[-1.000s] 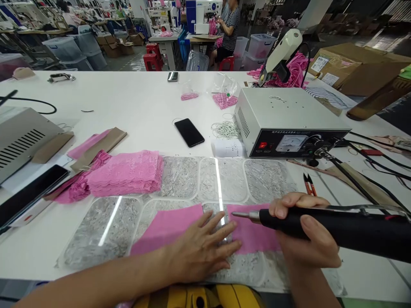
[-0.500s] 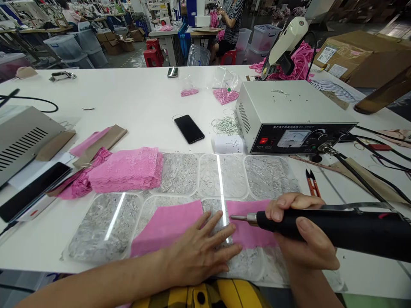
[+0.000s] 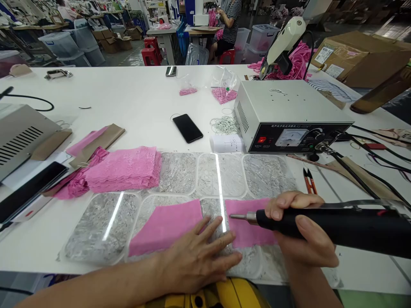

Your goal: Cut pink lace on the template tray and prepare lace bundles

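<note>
My left hand [image 3: 202, 252] lies palm down with its fingers spread. It rests on the marbled mat and at the edge of the left pink cloth piece [image 3: 170, 224]. The fingertips come close to a second pink cloth piece [image 3: 237, 233] on the right. My right hand [image 3: 302, 235] is wrapped around a black corded ultrasonic welding gun [image 3: 337, 229]. Its thin metal tip [image 3: 237, 217] points left over the right cloth piece; I cannot tell whether it touches. A marbled mat [image 3: 221, 175] under clear plastic lies beneath both pieces.
A stack of pink lace cloth [image 3: 125, 169] sits at the mat's left rear. Behind the mat are a phone [image 3: 188, 128] and a grey power box [image 3: 292, 107] with cables. Orange-handled thread snips [image 3: 310, 182] lie right. A person [image 3: 231, 25] sits in the background.
The view has shifted very slightly. My left hand has slid a little downward, drawing back slightly from the left cloth piece. The welding gun keeps its place over the right piece.
</note>
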{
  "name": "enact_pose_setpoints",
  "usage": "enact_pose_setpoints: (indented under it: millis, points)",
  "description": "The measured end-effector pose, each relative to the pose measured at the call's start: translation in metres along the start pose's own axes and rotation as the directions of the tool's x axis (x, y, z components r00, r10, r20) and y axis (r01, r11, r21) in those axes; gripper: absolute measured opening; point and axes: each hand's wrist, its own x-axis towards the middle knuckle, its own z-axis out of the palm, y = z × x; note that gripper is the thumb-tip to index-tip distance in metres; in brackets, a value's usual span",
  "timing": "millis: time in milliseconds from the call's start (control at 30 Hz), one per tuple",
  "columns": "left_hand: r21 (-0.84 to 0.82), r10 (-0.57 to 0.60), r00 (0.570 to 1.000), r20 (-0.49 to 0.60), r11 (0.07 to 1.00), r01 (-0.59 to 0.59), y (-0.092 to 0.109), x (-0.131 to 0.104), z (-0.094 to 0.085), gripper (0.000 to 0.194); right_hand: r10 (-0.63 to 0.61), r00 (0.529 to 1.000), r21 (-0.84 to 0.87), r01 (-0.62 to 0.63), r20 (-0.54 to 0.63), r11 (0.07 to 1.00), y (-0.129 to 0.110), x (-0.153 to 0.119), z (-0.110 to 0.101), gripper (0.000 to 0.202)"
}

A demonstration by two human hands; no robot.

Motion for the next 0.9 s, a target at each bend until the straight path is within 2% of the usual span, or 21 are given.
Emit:
enact_pose_setpoints:
  millis: [233, 667, 800, 900]
  points:
    - [-0.016, -0.012, 1.0, 0.006, 1.0, 0.012, 0.0056, -0.0047, -0.0012, 0.039, 0.109, 0.99, 0.054, -0.115, 0.091, 0.992, -0.0072, 0.0036, -0.0045, 0.013]
    - [-0.023, -0.039, 0.999, 0.006, 0.999, 0.039, 0.008, -0.0035, 0.0008, 0.04, 0.11, 0.975, 0.056, -0.123, 0.192, 0.991, -0.0054, -0.001, -0.0027, 0.012]
    - [-0.035, -0.034, 0.999, 0.008, 0.999, 0.034, 0.0073, -0.0034, -0.0011, 0.04, 0.111, 0.98, 0.046, -0.12, 0.166, 0.992, -0.0051, -0.0022, -0.0027, 0.011]
    - [-0.025, -0.003, 1.0, -0.002, 1.0, 0.003, 0.0024, 0.0, -0.0072, 0.039, 0.079, 0.996, 0.011, -0.08, 0.04, 0.997, -0.0099, 0.0032, -0.0051, 0.011]
